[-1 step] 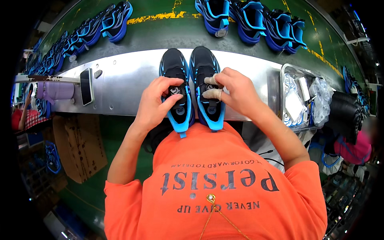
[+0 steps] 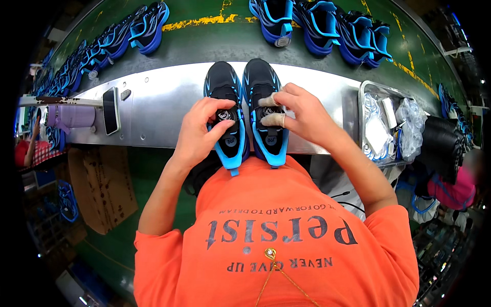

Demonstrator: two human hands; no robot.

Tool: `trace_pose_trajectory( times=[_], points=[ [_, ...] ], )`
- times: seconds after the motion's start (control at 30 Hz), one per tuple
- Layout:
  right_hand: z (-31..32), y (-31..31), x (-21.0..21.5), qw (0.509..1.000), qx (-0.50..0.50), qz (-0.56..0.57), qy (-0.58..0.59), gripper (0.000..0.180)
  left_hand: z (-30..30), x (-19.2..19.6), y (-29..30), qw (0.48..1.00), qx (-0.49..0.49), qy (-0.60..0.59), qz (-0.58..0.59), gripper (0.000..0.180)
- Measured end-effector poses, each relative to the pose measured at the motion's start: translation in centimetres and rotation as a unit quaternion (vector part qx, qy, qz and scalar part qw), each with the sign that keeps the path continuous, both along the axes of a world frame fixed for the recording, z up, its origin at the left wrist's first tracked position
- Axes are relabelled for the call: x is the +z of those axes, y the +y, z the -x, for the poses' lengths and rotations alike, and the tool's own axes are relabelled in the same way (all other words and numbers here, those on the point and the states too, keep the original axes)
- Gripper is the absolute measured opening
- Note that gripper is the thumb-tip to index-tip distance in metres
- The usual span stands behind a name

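Note:
Two black sneakers with bright blue linings stand side by side on the metal ledge, toes pointing away from me: the left sneaker (image 2: 223, 79) and the right sneaker (image 2: 259, 77). Thumb and forefinger of my left hand (image 2: 203, 125) pinch the round dial (image 2: 224, 115) on the left sneaker's tongue. My right hand (image 2: 307, 115) has pale finger covers on thumb and forefinger. These two close around the dial area of the right sneaker, largely hiding that dial. Both heels face my body, with blue pull tabs showing.
Beyond the metal ledge (image 2: 169, 84), a green conveyor belt (image 2: 215, 43) carries several similar sneakers (image 2: 319, 28). A phone (image 2: 110, 111) and a purple cup (image 2: 76, 116) are at left. To the right stands a metal tray (image 2: 362, 110) of plastic bags and small parts. Other people are at both sides.
My right hand's fingers have shifted very slightly around the right sneaker's dial. My left hand and both sneakers stay practically in place.

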State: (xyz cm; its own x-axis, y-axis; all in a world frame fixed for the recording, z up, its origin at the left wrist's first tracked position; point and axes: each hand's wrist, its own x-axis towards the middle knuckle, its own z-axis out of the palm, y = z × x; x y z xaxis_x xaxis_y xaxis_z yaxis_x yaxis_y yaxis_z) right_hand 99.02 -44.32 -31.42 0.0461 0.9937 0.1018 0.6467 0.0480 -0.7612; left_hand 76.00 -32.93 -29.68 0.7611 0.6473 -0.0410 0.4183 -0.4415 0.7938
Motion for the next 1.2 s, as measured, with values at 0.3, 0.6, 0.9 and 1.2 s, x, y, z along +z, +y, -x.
trace_pose_trajectory(
  times=[0.3, 0.6, 0.9, 1.2],
  points=[
    [1.3, 0.2, -0.5, 0.999, -0.028, -0.004, -0.024, 0.027, 0.2, -1.4, -1.4, 0.991, 0.089, -0.052, -0.088, 0.038],
    [0.2, 1.9, 1.1, 0.996, -0.031, -0.011, 0.08, 0.024, 0.5, -0.8, -0.3, 0.996, 0.07, 0.019, -0.046, 0.046],
    [0.2, 3.3, 1.2, 0.998, 0.001, -0.001, 0.07, 0.019, 0.8, -0.8, 0.8, 0.998, -0.026, -0.05, -0.027, 0.049],
    [0.6, 4.1, 0.9, 0.997, 0.021, 0.021, 0.075, 0.017, 1.9, -2.0, 3.4, 0.988, -0.089, -0.063, 0.11, 0.041]
  ],
)
